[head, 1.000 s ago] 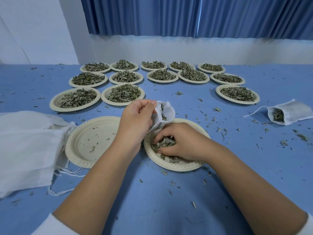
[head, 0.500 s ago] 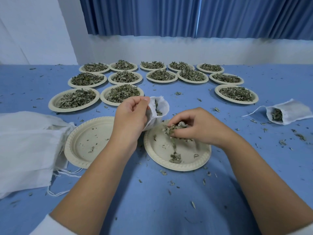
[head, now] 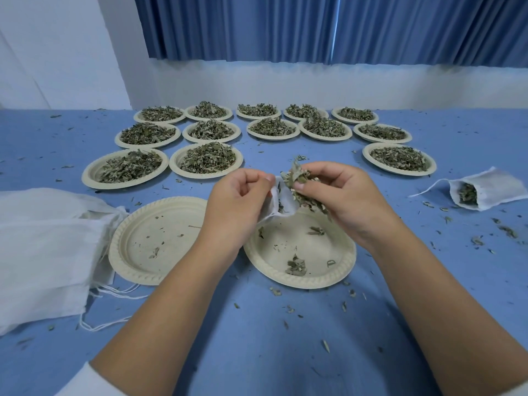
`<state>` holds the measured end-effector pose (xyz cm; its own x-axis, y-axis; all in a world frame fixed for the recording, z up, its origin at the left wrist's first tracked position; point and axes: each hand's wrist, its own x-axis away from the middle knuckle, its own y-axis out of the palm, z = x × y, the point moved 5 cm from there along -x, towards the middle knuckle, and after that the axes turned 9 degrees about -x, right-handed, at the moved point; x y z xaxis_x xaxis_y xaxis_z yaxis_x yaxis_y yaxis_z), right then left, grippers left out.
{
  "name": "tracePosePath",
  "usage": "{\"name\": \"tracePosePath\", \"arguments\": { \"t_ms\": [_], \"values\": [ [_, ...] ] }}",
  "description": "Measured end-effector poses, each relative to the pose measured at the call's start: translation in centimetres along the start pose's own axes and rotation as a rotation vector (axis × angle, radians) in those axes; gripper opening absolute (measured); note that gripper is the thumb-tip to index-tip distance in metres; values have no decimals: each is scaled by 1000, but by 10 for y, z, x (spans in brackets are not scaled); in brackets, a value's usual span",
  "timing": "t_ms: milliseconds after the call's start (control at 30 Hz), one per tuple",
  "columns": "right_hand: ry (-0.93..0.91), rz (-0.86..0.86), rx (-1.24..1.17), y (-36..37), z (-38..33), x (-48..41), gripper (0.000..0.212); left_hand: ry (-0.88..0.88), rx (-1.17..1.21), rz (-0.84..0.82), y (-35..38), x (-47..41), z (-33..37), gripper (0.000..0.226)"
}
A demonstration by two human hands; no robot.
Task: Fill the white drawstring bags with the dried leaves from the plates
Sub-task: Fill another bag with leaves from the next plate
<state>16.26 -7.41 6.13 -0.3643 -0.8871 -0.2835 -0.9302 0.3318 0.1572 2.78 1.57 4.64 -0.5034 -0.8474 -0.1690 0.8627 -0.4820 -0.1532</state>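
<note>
My left hand (head: 238,200) pinches the rim of a small white drawstring bag (head: 275,202), holding its mouth open above a beige paper plate (head: 337,274) that holds only a few leaf scraps. My right hand (head: 340,195) grips a clump of dried leaves (head: 297,178) right at the bag's mouth. Most of the bag is hidden between my hands. A second plate (head: 137,252) to the left carries just crumbs. Several plates heaped with dried leaves (head: 207,158) stand in rows farther back.
A pile of white drawstring bags (head: 43,247) lies at the left, strings trailing toward me. One filled bag (head: 483,191) lies open-mouthed at the right. Leaf crumbs are scattered over the blue tabletop (head: 271,338). A white wall and blue curtain (head: 314,27) stand behind.
My right hand scooped leaves off the near plate, lifted them and brought them left to the bag's mouth. My left hand kept hold of the bag and raised it slightly.
</note>
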Motion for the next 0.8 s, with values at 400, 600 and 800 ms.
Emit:
{"name": "tracePosePath", "arguments": {
  "t_ms": [400, 600, 800],
  "values": [
    [-86, 103, 342, 3, -1, 3, 22, -95, 64, -54, 5, -1, -6, 12],
    [-110, 86, 495, 5, 3, 5, 29, -129, 123, -58, 6, 1, -6, 12],
    [-138, 45, 739, 9, 8, 4, 27, -51, 26, -140, 13, 6, -1, 13]
  ]
}}
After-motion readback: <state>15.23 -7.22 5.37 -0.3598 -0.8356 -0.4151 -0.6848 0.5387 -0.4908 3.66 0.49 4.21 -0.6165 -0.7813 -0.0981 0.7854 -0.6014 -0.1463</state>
